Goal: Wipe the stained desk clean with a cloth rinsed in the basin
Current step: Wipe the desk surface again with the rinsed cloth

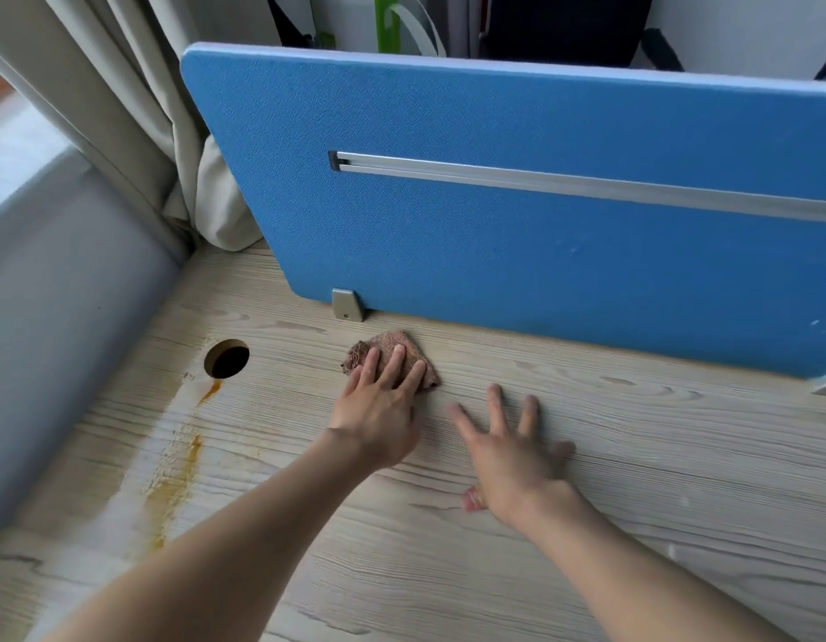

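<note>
Fingers (395,363) of the left hand (378,412) are lying straight and slightly apart, pressing flat on a small brown cloth (387,341); none are curling round it or pinching it. Cloth is sitting bunched on the pale wood-grain worktop (656,479), just in front of the foot of the blue partition (494,234) and a little right of its grey metal bracket (347,306). Right hand (513,456) is resting palm-down on the worktop just beside the left, its fingers (496,405) fanning wide and straight, holding nothing; its outline is blurring slightly. Both forearms are reaching in bare from the near edge. Orange-brown stain (182,470) is running in a streak down the left part of the worktop, from just below the round cable hole (226,359) toward the near edge, well apart from the cloth. Silver rail (587,183) is crossing the partition's face. Beige curtain (137,113) is hanging at far left, behind the worktop's back corner.
</note>
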Action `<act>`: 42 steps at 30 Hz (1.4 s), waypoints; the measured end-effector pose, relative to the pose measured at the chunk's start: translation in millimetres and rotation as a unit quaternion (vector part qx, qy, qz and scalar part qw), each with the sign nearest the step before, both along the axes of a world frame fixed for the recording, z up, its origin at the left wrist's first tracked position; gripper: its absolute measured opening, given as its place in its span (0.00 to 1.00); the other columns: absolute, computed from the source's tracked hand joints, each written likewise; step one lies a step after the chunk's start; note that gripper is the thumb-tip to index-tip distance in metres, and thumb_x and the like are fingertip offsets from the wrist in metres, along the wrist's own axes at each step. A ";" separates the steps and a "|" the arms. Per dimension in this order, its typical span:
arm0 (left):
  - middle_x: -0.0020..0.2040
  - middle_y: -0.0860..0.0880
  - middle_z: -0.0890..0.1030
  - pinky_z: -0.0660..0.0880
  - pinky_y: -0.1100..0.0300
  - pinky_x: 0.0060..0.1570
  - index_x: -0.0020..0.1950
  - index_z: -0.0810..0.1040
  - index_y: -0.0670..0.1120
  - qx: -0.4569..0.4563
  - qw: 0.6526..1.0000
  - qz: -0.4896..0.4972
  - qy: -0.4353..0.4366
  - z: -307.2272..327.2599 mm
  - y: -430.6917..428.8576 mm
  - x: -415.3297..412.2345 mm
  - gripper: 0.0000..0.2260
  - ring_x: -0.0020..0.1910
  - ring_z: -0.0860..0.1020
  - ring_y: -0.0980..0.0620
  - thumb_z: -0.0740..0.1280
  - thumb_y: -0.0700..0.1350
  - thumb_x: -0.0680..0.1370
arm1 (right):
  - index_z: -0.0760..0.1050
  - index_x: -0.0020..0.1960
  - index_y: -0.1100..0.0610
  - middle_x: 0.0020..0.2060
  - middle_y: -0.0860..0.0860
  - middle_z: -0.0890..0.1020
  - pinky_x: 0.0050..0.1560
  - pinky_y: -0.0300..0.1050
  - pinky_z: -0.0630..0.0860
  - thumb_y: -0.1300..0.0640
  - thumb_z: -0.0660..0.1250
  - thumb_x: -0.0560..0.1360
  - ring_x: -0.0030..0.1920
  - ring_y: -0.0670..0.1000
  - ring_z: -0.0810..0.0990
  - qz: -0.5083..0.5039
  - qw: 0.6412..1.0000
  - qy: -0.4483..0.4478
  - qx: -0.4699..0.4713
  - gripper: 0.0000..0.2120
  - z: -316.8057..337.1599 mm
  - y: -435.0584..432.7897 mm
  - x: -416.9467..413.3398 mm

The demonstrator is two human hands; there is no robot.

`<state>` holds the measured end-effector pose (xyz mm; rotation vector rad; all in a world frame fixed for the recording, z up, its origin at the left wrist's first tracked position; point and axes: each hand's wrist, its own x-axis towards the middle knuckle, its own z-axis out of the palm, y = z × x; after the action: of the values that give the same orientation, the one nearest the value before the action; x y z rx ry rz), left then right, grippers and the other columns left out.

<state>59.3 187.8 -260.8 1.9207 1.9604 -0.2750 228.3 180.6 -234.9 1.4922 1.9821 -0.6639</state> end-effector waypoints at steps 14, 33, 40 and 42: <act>0.82 0.52 0.44 0.44 0.48 0.78 0.82 0.50 0.57 -0.020 0.995 -0.087 -0.046 7.4 50.5 24.7 0.30 0.81 0.41 0.45 0.54 0.49 0.80 | 0.35 0.78 0.37 0.78 0.53 0.30 0.64 0.81 0.59 0.45 0.74 0.74 0.76 0.71 0.33 0.007 1.000 -0.010 -0.003 0.52 0.7 0.8 -1.3; 0.82 0.48 0.42 0.49 0.46 0.78 0.82 0.45 0.53 -0.058 0.997 0.049 -0.005 9.5 26.8 -21.1 0.31 0.80 0.42 0.41 0.57 0.49 0.82 | 0.38 0.80 0.41 0.79 0.53 0.34 0.66 0.82 0.51 0.45 0.76 0.71 0.78 0.67 0.35 0.074 0.997 0.008 0.015 0.54 8.5 -11.6 -42.3; 0.82 0.47 0.42 0.49 0.44 0.78 0.82 0.45 0.53 -0.072 0.994 0.087 -0.003 15.2 0.3 -68.6 0.32 0.80 0.43 0.39 0.54 0.44 0.80 | 0.44 0.78 0.42 0.75 0.56 0.43 0.61 0.78 0.64 0.42 0.79 0.66 0.75 0.71 0.44 0.120 0.992 -0.011 0.033 0.55 -1.7 -38.7 -87.7; 0.82 0.49 0.42 0.49 0.44 0.77 0.82 0.46 0.55 -0.072 0.993 0.099 -0.001 16.6 4.8 -83.6 0.32 0.80 0.43 0.41 0.55 0.44 0.80 | 0.45 0.77 0.42 0.74 0.57 0.44 0.60 0.78 0.65 0.44 0.80 0.65 0.73 0.72 0.46 0.122 0.991 -0.022 0.039 0.54 -5.7 -39.0 -91.6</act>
<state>-24.2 192.6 -244.2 1.6238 2.0516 -0.3479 136.7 141.6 -240.5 1.2669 2.1322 -0.4503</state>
